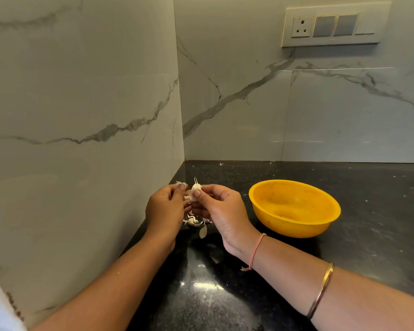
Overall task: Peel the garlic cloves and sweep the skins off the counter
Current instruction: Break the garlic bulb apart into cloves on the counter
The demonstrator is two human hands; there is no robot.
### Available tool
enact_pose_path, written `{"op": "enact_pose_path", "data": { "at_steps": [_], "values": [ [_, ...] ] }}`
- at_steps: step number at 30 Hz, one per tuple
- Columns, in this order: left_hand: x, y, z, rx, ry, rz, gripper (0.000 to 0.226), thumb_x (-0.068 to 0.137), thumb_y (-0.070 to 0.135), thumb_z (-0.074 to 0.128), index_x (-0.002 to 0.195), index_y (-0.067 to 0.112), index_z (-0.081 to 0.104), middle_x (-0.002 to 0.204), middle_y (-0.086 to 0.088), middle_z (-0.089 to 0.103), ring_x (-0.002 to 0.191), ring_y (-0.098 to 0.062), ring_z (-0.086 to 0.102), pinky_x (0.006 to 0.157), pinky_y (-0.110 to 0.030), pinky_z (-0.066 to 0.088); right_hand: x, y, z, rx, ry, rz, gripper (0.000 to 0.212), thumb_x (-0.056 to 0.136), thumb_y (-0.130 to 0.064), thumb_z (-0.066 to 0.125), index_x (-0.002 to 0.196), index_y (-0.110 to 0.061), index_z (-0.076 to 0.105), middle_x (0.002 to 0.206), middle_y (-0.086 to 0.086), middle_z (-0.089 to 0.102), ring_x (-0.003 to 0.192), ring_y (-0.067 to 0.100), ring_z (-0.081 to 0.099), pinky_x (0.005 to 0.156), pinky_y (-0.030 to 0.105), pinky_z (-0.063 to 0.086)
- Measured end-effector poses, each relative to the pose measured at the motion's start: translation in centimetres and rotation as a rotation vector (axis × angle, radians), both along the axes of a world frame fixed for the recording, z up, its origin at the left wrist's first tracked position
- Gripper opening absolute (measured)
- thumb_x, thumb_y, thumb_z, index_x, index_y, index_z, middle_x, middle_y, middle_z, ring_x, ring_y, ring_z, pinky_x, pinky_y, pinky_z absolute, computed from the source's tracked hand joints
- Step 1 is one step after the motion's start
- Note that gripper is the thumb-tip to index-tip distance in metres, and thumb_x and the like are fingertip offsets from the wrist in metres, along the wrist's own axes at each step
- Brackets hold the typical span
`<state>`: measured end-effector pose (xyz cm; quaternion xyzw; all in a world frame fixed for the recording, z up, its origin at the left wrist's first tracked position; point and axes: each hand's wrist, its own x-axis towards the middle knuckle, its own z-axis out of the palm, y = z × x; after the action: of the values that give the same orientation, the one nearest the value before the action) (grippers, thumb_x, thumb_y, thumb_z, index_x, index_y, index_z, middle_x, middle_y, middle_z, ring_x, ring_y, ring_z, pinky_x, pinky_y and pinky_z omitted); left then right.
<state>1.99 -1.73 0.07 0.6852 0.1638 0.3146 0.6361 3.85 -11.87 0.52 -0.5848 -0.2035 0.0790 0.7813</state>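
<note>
To the far left of the bowl (294,206), the left hand (165,206) is held above the counter (368,211) with its fingers curled, and a scrap of skin (178,183) appears to be pinched at its fingertips, as if just pulled away. A little nearer the bowl, a garlic clove (196,188) is held upright in the air, its thin tip pointing up; part of its surface looks bare and pale, though how much skin remains on it cannot be told. The clove is pinched between the thumb and curled fingers of the right hand (215,209), which is still left of the bowl and apart from it. Below both hands, on the counter left of the bowl, a small heap of loose skins (194,222) is seen, with one larger curled piece (203,231) lying just at its near edge. A few pale flecks are scattered on the counter behind the bowl as well. Something pale may lie in the bottom of the bowl, but whether peeled cloves have been dropped there cannot be made out. The peeling is judged to be under way, with this clove unfinished. No unpeeled cloves are seen waiting on the counter. The sweeping is judged not yet begun, since the skins lie where they fell.
</note>
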Motion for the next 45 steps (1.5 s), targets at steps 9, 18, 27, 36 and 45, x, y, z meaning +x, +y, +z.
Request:
{"op": "enact_pose_path", "data": {
  "at_steps": [9,18,27,36,45],
  "values": [
    [-0.6,-0.7,0.5,0.089,0.022,-0.163,0.027,0.094,0.044,0.046,0.087,0.029,0.068,0.09,0.002,0.071,0.087,-0.012,0.066,0.078,-0.03,0.053,0.5,-0.3,-0.2,-0.1,-0.04,-0.001,0.009,0.088,-0.011,0.063,0.091,-0.005,0.069,0.079,0.01,0.067,0.071,0.013,0.064,0.069,0.026,0.056],
    [-0.6,-1.3,0.5,-0.1,0.034,-0.303,0.035,0.092,0.045,0.046,0.097,0.022,0.071,0.084,-0.003,0.073,0.069,-0.01,0.066,0.064,-0.026,0.051,0.4,0.3,0.0,0.028,0.084,0.008,0.023,0.092,-0.021,0.057,0.076,-0.006,0.065,0.067,0.005,0.064,0.066,0.016,0.061,0.067,0.031,0.053],
    [-0.5,-2.4,0.2,0.03,0.001,-0.155,0.034,0.098,0.041,0.038,0.084,0.027,0.065,0.085,-0.004,0.07,0.083,-0.016,0.065,0.077,-0.034,0.052,0.1,1.7,-0.1,-0.088,0.07,-0.194,0.026,0.097,-0.022,0.048,0.083,-0.006,0.064,0.078,0.008,0.065,0.076,0.017,0.061,0.063,0.027,0.051],
    [-0.5,-2.5,0.4,0.015,0.01,-0.113,0.038,0.099,0.038,0.035,0.08,0.02,0.062,0.078,-0.006,0.066,0.074,-0.017,0.062,0.069,-0.03,0.049,0.5,1.8,-0.2,-0.245,-0.004,-0.251,0.033,0.1,-0.023,0.038,0.095,-0.01,0.068,0.089,0.009,0.069,0.085,0.021,0.066,0.079,0.04,0.056],
    [-0.2,-1.4,0.9,-0.155,-0.029,-0.097,0.033,0.1,0.03,0.041,0.086,0.015,0.066,0.087,-0.004,0.073,0.091,-0.02,0.068,0.088,-0.038,0.052,1.7,0.0,-0.1,-0.432,-0.142,-0.304,0.012,0.092,-0.024,0.057,0.089,-0.014,0.063,0.084,0.005,0.066,0.079,0.016,0.064,0.074,0.035,0.057]
  ]
}}
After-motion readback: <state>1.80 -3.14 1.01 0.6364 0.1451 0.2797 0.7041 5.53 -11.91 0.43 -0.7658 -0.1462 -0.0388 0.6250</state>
